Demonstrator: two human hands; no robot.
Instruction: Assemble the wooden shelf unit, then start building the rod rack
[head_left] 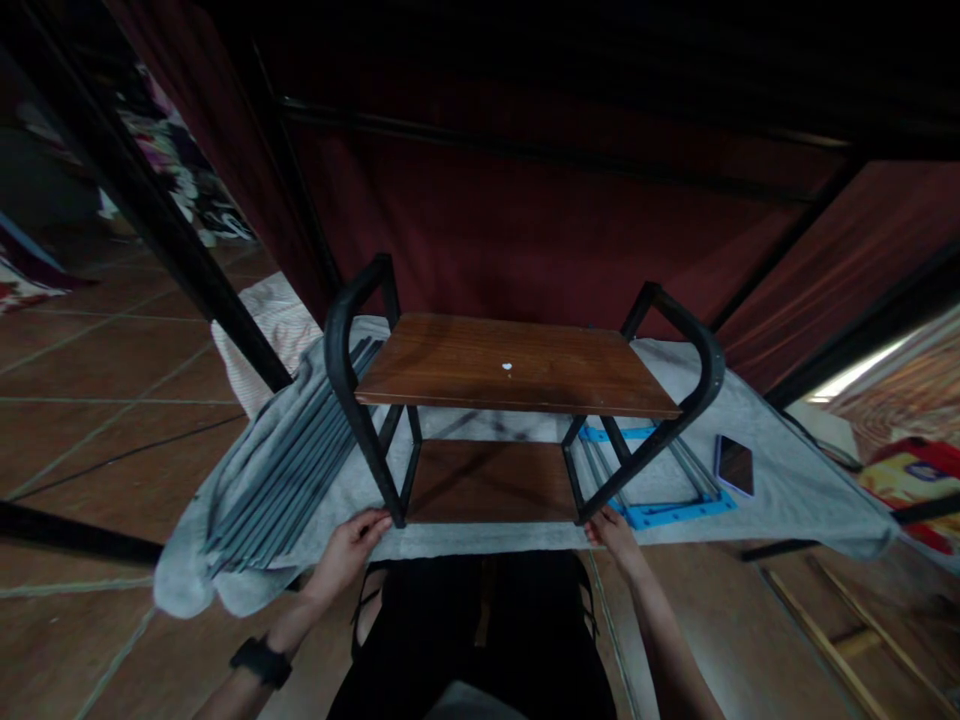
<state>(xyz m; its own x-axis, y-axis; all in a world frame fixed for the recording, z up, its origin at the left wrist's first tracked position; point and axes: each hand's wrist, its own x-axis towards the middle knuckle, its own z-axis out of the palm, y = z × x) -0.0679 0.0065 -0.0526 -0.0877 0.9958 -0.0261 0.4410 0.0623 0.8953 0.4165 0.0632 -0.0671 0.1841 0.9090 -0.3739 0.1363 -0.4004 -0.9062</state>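
A small two-tier shelf rack (517,365) with brown wood-look boards and black tubular side frames stands upright in front of me on a grey cloth (802,500). My left hand (358,540) has its fingers closed at the rack's lower front left corner. At the opposite front corner, my right hand (613,532) pinches the foot of the frame. Parts of the fingertips are hidden at both corners. The top board carries a small white mark near its middle.
Left of the rack lies a bundle of grey rods (296,490). On the right are a blue-ended frame with grey rods (679,512) and a phone (734,465). Black metal posts (150,215) and a dark red curtain (480,230) surround the surface. A wooden frame (832,630) lies on the floor.
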